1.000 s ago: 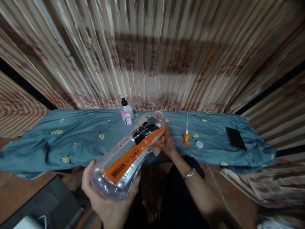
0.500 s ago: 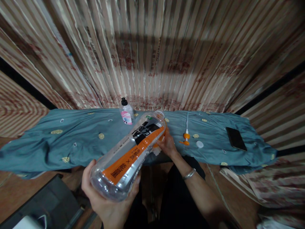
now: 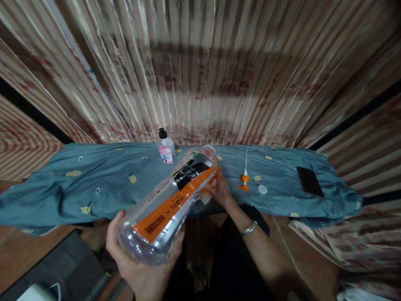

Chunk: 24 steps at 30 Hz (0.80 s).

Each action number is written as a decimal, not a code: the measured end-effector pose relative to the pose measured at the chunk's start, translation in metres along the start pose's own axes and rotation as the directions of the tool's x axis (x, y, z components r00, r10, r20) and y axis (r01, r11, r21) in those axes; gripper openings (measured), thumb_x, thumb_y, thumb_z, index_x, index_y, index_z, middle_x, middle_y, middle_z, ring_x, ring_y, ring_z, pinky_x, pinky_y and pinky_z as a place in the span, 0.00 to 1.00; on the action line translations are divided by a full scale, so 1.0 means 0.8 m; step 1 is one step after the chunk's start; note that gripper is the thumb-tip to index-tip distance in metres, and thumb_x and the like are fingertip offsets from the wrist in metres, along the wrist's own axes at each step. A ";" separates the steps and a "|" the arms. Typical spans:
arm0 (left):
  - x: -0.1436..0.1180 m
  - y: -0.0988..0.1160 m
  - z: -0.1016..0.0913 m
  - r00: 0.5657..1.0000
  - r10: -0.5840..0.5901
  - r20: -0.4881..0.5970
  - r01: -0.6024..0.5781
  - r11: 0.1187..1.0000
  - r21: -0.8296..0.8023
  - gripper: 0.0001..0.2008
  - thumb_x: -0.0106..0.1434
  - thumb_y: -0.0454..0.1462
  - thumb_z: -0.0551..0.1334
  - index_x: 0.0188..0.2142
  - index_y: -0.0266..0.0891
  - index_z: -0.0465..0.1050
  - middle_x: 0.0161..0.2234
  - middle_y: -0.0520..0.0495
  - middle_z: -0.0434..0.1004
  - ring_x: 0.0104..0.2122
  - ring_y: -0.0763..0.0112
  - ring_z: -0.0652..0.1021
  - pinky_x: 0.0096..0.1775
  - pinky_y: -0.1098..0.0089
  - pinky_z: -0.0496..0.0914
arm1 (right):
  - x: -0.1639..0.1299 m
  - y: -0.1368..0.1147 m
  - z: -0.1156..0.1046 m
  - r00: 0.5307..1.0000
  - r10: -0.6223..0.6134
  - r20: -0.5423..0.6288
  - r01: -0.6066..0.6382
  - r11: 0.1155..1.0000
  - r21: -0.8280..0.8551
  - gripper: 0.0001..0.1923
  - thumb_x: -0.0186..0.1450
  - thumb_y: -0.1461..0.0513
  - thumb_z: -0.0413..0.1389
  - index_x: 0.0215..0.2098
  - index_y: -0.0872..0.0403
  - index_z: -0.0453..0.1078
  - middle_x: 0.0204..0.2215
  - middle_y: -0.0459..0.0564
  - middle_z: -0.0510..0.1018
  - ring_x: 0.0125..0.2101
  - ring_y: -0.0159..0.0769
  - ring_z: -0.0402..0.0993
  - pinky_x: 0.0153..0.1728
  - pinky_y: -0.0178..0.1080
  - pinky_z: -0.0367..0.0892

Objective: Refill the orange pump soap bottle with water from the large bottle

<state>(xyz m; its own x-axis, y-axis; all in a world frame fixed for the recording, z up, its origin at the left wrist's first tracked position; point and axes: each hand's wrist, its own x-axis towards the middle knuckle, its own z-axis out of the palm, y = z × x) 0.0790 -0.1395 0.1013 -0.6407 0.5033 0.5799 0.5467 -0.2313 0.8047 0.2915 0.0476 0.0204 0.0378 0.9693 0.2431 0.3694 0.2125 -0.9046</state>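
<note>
My left hand (image 3: pixel 142 265) is wrapped round the base of a large clear plastic bottle (image 3: pixel 171 205) with a silver, black and orange label. The bottle is tilted, its open neck pointing away and to the right, low over the cloth. My right hand (image 3: pixel 221 190), with a silver bangle at the wrist, is closed round an orange container (image 3: pixel 216 173) at the bottle's neck. Most of that container is hidden behind the bottle and my fingers. An orange pump head (image 3: pixel 244 179) with a clear tube lies to the right, next to a round white disc (image 3: pixel 262 189).
A small clear bottle (image 3: pixel 166 152) with a black cap and pink label stands at the back of the blue-green cloth (image 3: pixel 106 188). A dark phone (image 3: pixel 310 182) lies on the right. Striped curtains (image 3: pixel 200 83) hang behind. A dark box (image 3: pixel 62 267) is at lower left.
The large bottle's base and my left hand have shifted very slightly left. Both hands keep the same holds.
</note>
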 end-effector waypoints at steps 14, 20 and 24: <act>0.002 0.001 0.001 1.000 -0.020 -0.009 0.021 0.999 0.029 0.58 0.52 0.66 0.87 0.72 0.43 0.73 0.66 0.39 0.80 0.61 0.52 0.83 0.83 0.44 0.67 | 0.000 -0.001 0.001 1.000 -0.006 -0.014 0.005 1.000 -0.020 0.42 0.62 0.47 0.77 0.69 0.50 0.73 0.56 0.60 0.93 0.55 0.63 0.95 0.57 0.62 0.92; 0.002 0.002 0.000 1.000 0.001 -0.001 -0.001 1.000 0.010 0.58 0.53 0.64 0.88 0.73 0.41 0.73 0.67 0.38 0.79 0.62 0.52 0.82 0.85 0.45 0.64 | 0.001 -0.003 -0.001 1.000 0.006 -0.010 -0.006 1.000 -0.014 0.43 0.61 0.46 0.77 0.69 0.49 0.73 0.56 0.61 0.94 0.56 0.66 0.95 0.58 0.64 0.91; 0.002 0.002 0.001 1.000 0.012 0.002 -0.012 1.000 0.010 0.58 0.54 0.63 0.88 0.74 0.41 0.72 0.67 0.38 0.79 0.60 0.53 0.82 0.84 0.46 0.66 | 0.000 -0.004 -0.001 1.000 -0.009 -0.002 0.009 1.000 -0.003 0.42 0.62 0.44 0.77 0.68 0.49 0.73 0.57 0.61 0.93 0.56 0.65 0.94 0.57 0.63 0.91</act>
<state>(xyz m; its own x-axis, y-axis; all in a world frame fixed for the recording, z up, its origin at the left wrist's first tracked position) 0.0791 -0.1387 0.1034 -0.6328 0.5023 0.5893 0.5599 -0.2289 0.7963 0.2907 0.0469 0.0237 0.0361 0.9671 0.2519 0.3721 0.2210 -0.9015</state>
